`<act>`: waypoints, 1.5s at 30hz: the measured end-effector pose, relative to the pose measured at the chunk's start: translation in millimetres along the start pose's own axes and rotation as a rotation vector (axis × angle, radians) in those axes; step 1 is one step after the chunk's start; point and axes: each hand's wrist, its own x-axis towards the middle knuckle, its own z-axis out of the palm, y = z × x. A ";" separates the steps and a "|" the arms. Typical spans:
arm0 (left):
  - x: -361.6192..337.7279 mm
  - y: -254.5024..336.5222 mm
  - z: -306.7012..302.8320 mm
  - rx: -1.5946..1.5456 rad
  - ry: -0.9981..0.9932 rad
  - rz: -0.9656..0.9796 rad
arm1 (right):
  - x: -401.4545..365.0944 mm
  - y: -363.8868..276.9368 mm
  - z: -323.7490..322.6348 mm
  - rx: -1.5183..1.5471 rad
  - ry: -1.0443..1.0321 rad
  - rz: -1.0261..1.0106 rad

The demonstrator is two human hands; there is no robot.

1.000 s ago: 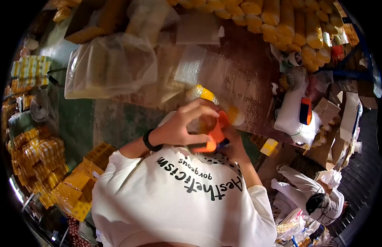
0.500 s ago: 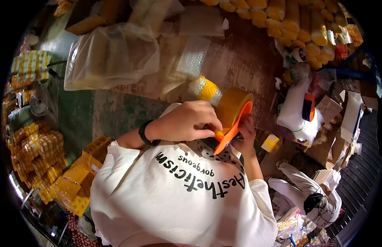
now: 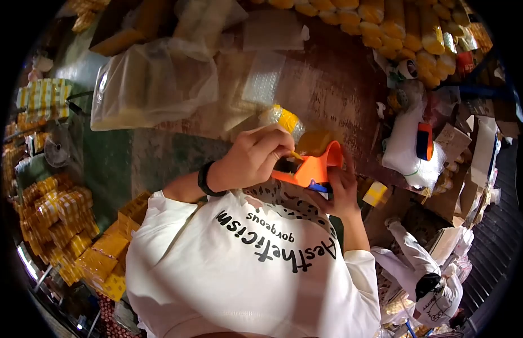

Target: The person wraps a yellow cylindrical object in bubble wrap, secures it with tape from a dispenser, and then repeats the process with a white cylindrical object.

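Fingers of the left hand (image 3: 251, 156) look pinched on the yellow tape end (image 3: 296, 154) (their tips are partly hidden, so I can't swear to it), while those of the right hand (image 3: 342, 188) are curled firmly about the right side of the orange tape dispenser (image 3: 307, 170). It's held up before the white shirt (image 3: 250, 276), its blurred tape roll (image 3: 319, 142) on the far side. To do this well, I'd say, keep the dispenser steady and draw the strip out straight, so it doesn't stick to itself. Counting from where I stand: one dispenser in hand and, by the look of it, a second dispenser (image 3: 424, 142) lying on one white plastic bundle (image 3: 401, 160); one wrapped parcel (image 3: 287, 119) with a yellow band, just beyond the hands; one big clear bag (image 3: 154, 84); one dark wristband (image 3: 205, 179); one co-worker (image 3: 444, 296). Stacked yellow rolls (image 3: 385, 25) are too many to count.
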 end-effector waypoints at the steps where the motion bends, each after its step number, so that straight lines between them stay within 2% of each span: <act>1: -0.7 -3.8 2.0 0.022 0.027 0.002 | -1.5 0.6 -2.2 -0.024 -0.037 0.004; 3: -2.0 -5.7 0.8 0.014 0.051 -0.018 | -3.2 3.5 -6.4 -0.073 -0.109 0.008; 6: -7.3 -6.9 1.0 -0.069 0.086 -0.120 | -2.4 -3.5 -10.1 -0.136 -0.048 0.024; 7: -12.1 -9.7 0.7 -0.057 0.067 -0.102 | -0.6 -4.4 -13.4 -0.135 -0.068 -0.058; 10: -22.8 -11.4 0.7 -0.123 0.006 -0.379 | -13.6 -4.0 -8.3 -0.097 -0.086 -0.012; 11: -25.6 -10.4 -3.0 -0.260 -0.049 -0.559 | -14.8 -3.1 -5.4 -0.041 -0.098 0.023; 14: -46.1 -46.3 6.0 -0.571 0.008 -0.661 | -11.0 3.3 4.3 0.114 -0.169 0.174; 15: -49.8 -57.0 2.6 -0.568 -0.051 -0.614 | -9.0 4.8 9.8 0.104 -0.196 0.192; 18: -62.7 -92.5 4.1 -0.888 0.038 -0.796 | -2.8 10.1 27.5 0.057 -0.229 0.195; 19: -62.5 -102.5 2.4 -0.934 0.060 -0.958 | -0.4 12.2 29.1 0.076 -0.252 0.219; 22: -60.3 -101.2 5.7 -0.890 0.135 -0.940 | 4.7 20.4 32.9 0.115 -0.297 0.271; 23: -62.7 -104.7 6.1 -0.893 0.100 -0.804 | 4.1 22.8 33.6 0.117 -0.299 0.277; 26: -66.5 -123.6 10.0 -0.707 0.075 -0.800 | 6.2 24.4 34.7 0.132 -0.332 0.331; 29: -64.2 -138.2 13.0 -0.619 0.136 -0.734 | 21.3 15.5 35.7 0.177 -0.303 0.407; 32: -57.1 -159.0 9.2 -0.694 0.286 -0.878 | 22.5 26.8 34.7 0.094 -0.295 0.368; 33: -54.5 -166.3 5.1 -0.686 0.358 -0.851 | 20.6 32.7 31.6 0.041 -0.301 0.335; 35: -50.0 -179.3 -4.5 -0.666 0.506 -0.792 | 21.5 36.2 19.7 0.138 -0.319 0.452; 38: -47.7 -189.3 -8.9 -0.689 0.436 -0.779 | 23.7 39.5 14.0 0.212 -0.329 0.522; 42: -46.7 -220.6 6.2 -0.342 0.370 -0.846 | 25.1 49.7 27.6 0.095 -0.278 0.461; 44: -41.8 -231.5 17.7 -0.138 0.331 -0.880 | 27.9 62.2 36.2 0.069 -0.328 0.506; 45: -43.1 -242.3 27.2 -0.062 0.377 -0.814 | 29.5 65.4 38.4 0.056 -0.354 0.527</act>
